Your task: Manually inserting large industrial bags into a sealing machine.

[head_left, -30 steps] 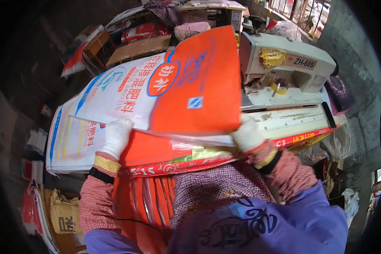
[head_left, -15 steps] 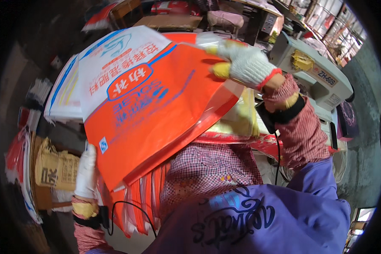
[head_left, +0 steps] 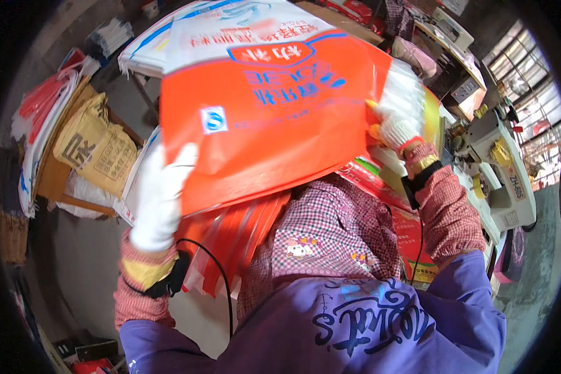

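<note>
A large orange and white printed plastic sack (head_left: 274, 134) spreads flat in front of me, its white end away from me. My left hand (head_left: 159, 199), in a white glove, grips the sack's near left edge, with fingers over its top side. At the right edge my right hand (head_left: 397, 129) holds the sack; its knit glove has yellow fingertips, partly tucked against the orange sheet. More orange sacks (head_left: 234, 234) hang folded beneath it, beside my checked apron (head_left: 336, 227). Whatever lies directly under the raised sack is hidden.
A pale sewing machine (head_left: 502, 177) stands at the right. Brown sacks (head_left: 100, 146) lean against a wooden frame at the left, by a pile of red and white sacks (head_left: 43, 115). Another machine (head_left: 452, 28) sits on a far table. Thin black cables run from my wrists.
The sack has swung up and away from me, turning more level. My left hand has moved up and right; my right hand has shifted lower along the sack's right edge.
</note>
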Demonstrator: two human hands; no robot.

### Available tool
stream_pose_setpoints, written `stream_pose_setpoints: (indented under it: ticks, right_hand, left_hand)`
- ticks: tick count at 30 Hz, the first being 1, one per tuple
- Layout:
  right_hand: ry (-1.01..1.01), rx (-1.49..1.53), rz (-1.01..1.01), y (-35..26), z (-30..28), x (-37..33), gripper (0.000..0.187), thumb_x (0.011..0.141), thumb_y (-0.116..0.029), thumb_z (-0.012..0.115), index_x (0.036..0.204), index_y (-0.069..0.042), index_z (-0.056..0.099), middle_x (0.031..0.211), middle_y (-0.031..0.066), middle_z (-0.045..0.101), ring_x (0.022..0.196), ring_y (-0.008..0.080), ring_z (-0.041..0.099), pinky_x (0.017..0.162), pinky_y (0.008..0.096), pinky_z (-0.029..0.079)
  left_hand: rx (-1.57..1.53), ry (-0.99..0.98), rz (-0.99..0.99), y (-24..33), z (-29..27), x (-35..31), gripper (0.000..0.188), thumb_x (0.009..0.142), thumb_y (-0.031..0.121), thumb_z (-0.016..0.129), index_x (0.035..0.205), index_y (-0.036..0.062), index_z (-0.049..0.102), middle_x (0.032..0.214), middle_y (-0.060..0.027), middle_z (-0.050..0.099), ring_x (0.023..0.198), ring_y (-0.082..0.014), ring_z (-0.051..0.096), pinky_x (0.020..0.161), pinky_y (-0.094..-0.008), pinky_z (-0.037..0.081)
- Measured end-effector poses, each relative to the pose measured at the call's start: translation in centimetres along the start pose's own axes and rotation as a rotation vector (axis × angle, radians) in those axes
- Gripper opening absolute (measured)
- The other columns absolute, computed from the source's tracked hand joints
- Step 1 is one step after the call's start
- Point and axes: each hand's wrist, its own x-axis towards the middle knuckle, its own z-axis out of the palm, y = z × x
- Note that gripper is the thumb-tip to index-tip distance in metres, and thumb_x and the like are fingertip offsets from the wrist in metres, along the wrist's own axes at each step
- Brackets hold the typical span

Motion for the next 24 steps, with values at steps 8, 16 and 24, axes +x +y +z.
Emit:
stream_pose_setpoints:
  ticks: [8, 16, 24]
  right_hand:
    - [-0.05, -0.538, -0.459, -15.1, 11.3, 3.5, 0.022, 0.081, -0.021, 0.05, 0.098, -0.017, 0.064, 0.095, 0.0113, 0.064, 0.087, 0.0274, 0.062, 0.065, 0.0421, 0.051]
    - [0.676, -0.108, -0.851, -13.9, 25.0, 4.3, 0.037, 0.089, -0.021, 0.04, 0.06, -0.009, 0.059, 0.04, 0.0078, 0.044, 0.035, 0.0241, 0.047, 0.035, 0.0417, 0.035]
    - [0.169, -0.546, -0.576, -9.8, 29.7, 6.0, 0.023, 0.081, -0.025, 0.048, 0.07, -0.017, 0.066, 0.062, 0.0046, 0.061, 0.058, 0.02, 0.06, 0.053, 0.0436, 0.046]
  left_hand:
    - [0.315, 0.388, -0.127, -3.1, -7.0, -9.8, 0.031, 0.09, 0.024, 0.048, 0.106, -0.0026, 0.051, 0.097, -0.007, 0.058, 0.085, -0.0134, 0.054, 0.075, -0.0296, 0.044]
    - [-0.68, 0.365, -0.686, -17.1, -4.7, -23.8, 0.038, 0.087, 0.012, 0.051, 0.123, 0.0063, 0.044, 0.113, -0.0037, 0.052, 0.098, -0.0181, 0.053, 0.086, -0.032, 0.044]
    - [-0.325, 0.109, -0.938, -16.3, -2.0, -23.2, 0.036, 0.088, 0.026, 0.051, 0.119, 0.0102, 0.045, 0.113, -0.006, 0.052, 0.098, -0.0173, 0.053, 0.09, -0.0321, 0.042]
